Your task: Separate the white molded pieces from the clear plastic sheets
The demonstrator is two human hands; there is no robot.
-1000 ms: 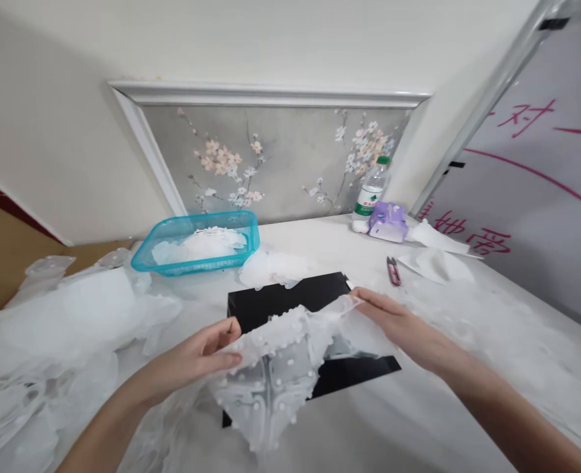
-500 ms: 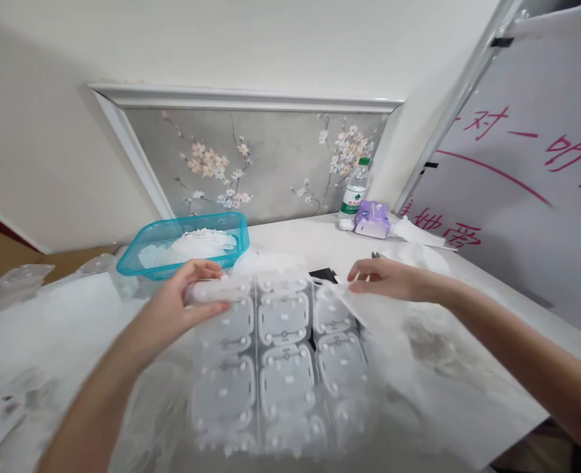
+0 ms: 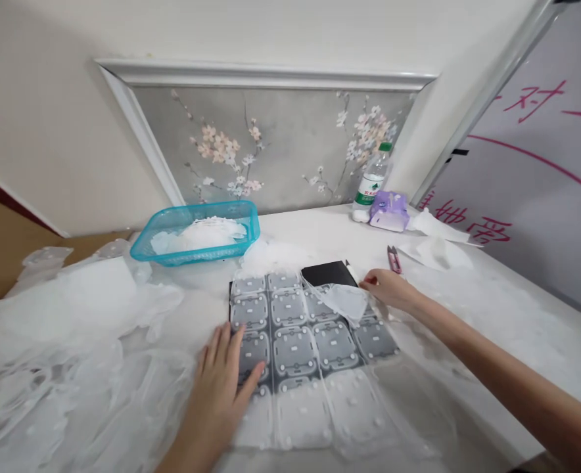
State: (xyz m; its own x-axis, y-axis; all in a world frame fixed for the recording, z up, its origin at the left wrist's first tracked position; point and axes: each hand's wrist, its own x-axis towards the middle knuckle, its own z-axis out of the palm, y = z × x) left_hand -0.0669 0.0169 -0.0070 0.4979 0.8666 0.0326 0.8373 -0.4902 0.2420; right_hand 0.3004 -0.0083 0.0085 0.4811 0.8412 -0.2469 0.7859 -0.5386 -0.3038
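A translucent sheet of rounded square plastic pieces [image 3: 294,348] lies on the table, its upper part over a black board [image 3: 330,272]. My left hand [image 3: 221,374] rests flat on the sheet's left side, fingers spread. At the board's far right corner, my right hand [image 3: 386,289] is closed in a pinch; what its fingertips hold is too small to make out. A crumpled flap of clear film [image 3: 347,302] is folded over the sheet just left of that hand. Small pink-handled snips [image 3: 394,259] lie beyond the right hand.
A blue plastic basket [image 3: 145,249] holding white pieces stands at the back left. Loose translucent sheets [image 3: 73,315] cover the left side. A water bottle [image 3: 369,187], a purple tissue pack [image 3: 389,211] and white paper scraps [image 3: 441,226] are along the back right.
The sheet, raised between both hands before, now lies flat over the black board. My left hand has come down onto it and opened; my right hand stays near the far right corner.
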